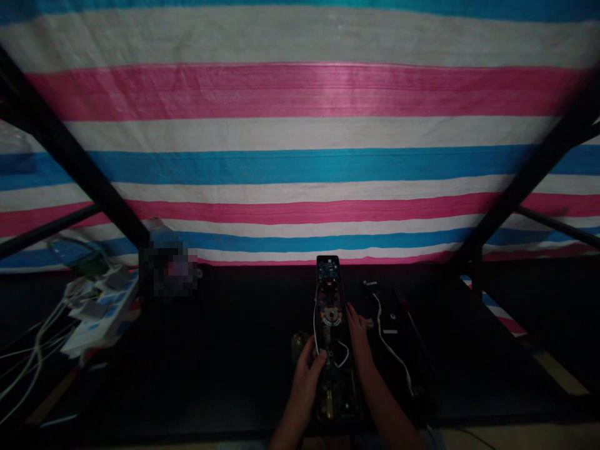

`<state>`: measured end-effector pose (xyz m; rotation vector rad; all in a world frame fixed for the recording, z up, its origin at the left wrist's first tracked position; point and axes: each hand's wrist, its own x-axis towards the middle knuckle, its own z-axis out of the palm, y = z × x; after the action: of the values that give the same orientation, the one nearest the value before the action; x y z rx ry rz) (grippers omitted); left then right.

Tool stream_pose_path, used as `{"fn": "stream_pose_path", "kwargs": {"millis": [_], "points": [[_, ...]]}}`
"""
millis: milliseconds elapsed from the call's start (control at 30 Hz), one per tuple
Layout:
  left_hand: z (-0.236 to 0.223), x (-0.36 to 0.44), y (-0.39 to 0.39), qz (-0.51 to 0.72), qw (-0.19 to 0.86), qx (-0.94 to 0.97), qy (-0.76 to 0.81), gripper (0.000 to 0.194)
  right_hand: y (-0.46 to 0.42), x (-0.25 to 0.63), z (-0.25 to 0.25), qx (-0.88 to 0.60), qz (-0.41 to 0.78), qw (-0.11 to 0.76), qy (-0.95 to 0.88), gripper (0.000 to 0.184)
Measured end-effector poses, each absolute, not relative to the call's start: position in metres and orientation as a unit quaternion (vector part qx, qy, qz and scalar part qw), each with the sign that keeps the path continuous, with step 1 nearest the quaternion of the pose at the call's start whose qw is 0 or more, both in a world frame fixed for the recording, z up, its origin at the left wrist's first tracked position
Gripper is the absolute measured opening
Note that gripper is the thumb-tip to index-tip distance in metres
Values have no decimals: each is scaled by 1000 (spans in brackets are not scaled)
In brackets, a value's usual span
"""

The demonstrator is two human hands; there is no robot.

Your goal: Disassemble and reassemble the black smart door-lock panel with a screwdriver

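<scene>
On the black bench (pixel 234 350), in front of the person, a long, narrow black casing, open at the top with its electronic parts visible (pixel 335 334), lies between the two hands. Its long axis goes away from the person, toward the striped plastic sheet (pixel 337 165), so each hand has one long side. The left hand (pixel 307 372) grasps the left rim, the thumb over the edge and the other fingers outside; it is the nearer one to the thin white wire (pixel 315 322) that runs along this side, but I cannot tell if the thumb also presses the wire. The right hand (pixel 359 328) reaches farther along, its fingers stretched beside the right wall, about level with the round metallic part (pixel 332 316) inside; in this dim light I cannot tell whether they grip or only touch. Just beside the left fingers sits a roundish brownish object (pixel 299 344), and to the right of the right hand lies a loose white cable (pixel 391 350).
</scene>
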<state>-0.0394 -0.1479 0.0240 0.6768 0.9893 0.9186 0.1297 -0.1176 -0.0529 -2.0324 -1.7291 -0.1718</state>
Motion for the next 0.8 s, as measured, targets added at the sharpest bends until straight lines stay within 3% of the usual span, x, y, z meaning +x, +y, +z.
{"fn": "stream_pose_path", "kwargs": {"millis": [467, 800], "points": [[25, -43, -146, 410, 774, 278, 393, 67, -124, 128, -28, -736, -29, 185, -650, 57], [29, -41, -143, 396, 760, 291, 425, 76, -131, 122, -11, -750, -16, 189, -634, 57]]}}
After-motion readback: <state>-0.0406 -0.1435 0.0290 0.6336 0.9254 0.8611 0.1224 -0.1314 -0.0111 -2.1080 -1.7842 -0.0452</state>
